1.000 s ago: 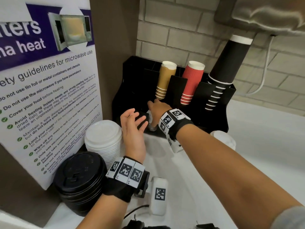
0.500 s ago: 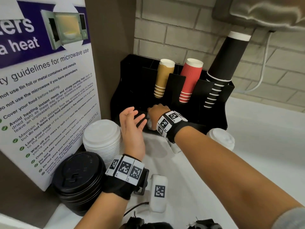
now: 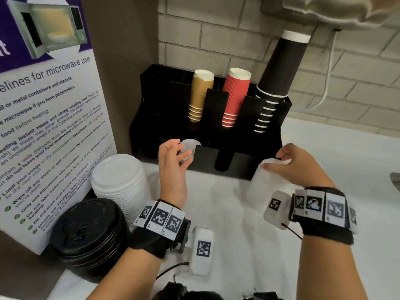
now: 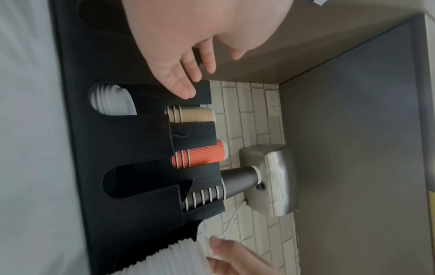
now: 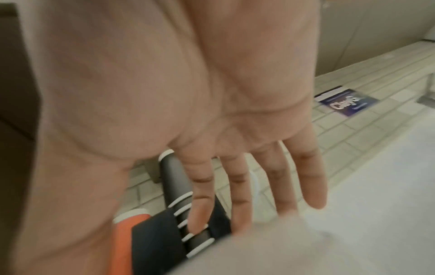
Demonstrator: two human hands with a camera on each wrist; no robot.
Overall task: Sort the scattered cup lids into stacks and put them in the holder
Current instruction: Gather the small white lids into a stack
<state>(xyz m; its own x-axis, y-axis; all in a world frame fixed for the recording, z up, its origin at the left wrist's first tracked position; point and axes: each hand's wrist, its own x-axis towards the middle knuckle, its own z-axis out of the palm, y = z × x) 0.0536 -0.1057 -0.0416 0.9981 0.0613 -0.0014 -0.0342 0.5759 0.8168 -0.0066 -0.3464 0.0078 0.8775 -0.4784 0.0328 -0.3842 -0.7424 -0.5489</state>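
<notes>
A black holder stands against the brick wall. Its front left slot holds small white lids, which also show in the left wrist view as white lids. My left hand hovers just in front of that slot, fingers spread and holding nothing. A stack of white lids stands on the counter before the holder's right end. My right hand rests on its top, thumb to the near side and fingers to the far side. In the right wrist view the fingers are straight above the blurred stack.
A tall stack of larger white lids and a stack of black lids stand at the left by a microwave poster. Tan, red and black cups fill the holder's back slots. A metal dispenser hangs overhead.
My right hand left the holder's front left slot and swung right onto the white stack on the counter. The small lids stay in the slot. My left hand barely moved.
</notes>
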